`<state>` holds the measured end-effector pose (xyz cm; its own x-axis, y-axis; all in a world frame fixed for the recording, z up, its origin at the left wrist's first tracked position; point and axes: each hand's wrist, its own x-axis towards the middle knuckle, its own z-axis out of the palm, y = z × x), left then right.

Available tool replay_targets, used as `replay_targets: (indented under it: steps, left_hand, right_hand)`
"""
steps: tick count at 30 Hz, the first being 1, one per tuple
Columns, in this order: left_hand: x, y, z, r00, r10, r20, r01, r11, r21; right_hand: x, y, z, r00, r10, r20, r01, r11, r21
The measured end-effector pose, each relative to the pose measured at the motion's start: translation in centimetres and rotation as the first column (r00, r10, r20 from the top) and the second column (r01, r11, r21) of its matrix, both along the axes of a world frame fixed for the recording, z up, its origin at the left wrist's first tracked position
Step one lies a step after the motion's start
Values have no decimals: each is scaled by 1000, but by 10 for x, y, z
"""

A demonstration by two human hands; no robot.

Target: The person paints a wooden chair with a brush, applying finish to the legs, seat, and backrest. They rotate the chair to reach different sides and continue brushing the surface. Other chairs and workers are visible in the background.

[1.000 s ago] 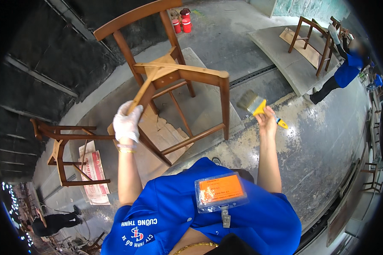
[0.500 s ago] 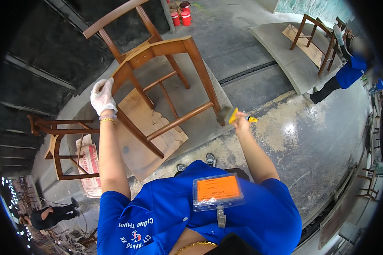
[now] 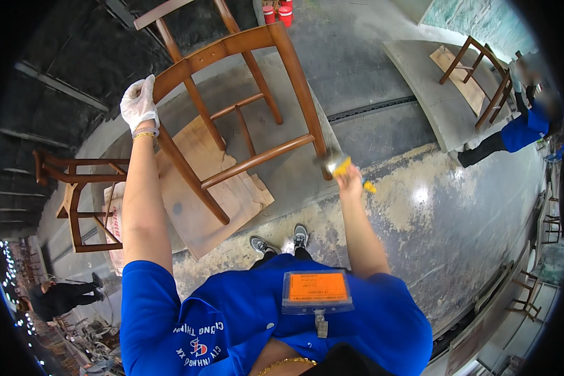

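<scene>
A brown wooden chair frame (image 3: 241, 44), without a seat, is tilted with its legs toward me over a flat board. My left hand (image 3: 139, 105), in a white glove, is closed on the left end of its curved rail. In my bare right hand (image 3: 349, 182) is a brush (image 3: 342, 167) with yellow parts. Its blurred grey head is at the foot of the chair's right near leg, seemingly touching it. My right fingers are wrapped round the brush.
Brown cardboard (image 3: 194, 188) lies under the chair. A second chair frame (image 3: 75, 200) stands at left. Red buckets (image 3: 285, 14) are at the back. At far right a co-worker in blue (image 3: 525, 130) handles another chair frame (image 3: 476, 75) on a board. A person in black (image 3: 66, 299) is at lower left.
The chair, both hands and the surroundings have shifted in the picture, and more of my shoes shows. The brush head has come closer to the leg's foot.
</scene>
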<state>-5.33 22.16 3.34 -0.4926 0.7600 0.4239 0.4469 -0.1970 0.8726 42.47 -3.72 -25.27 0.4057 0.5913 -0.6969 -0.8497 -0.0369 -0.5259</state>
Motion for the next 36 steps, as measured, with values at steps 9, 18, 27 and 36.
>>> replay_targets:
  steps: [9, 18, 27, 36]
  left_hand:
    - [-5, 13, 8, 970, 65, -233, -86, 993, -81]
    - [-8, 25, 8, 976, 46, -212, -62, 996, -70]
    - [8, 0, 17, 989, -57, -136, 72, 992, 102]
    - [10, -20, 39, 966, -260, -2, 260, 965, 34]
  right_hand:
    - [-39, 92, 110, 883, 4, 470, -173, 932, 318]
    - [-199, 35, 139, -122, -48, 991, -476, 879, -17]
    - [-207, 32, 128, 188, 31, 982, -657, 747, 102]
    - [-272, 23, 145, 101, 75, 992, -734, 679, 23]
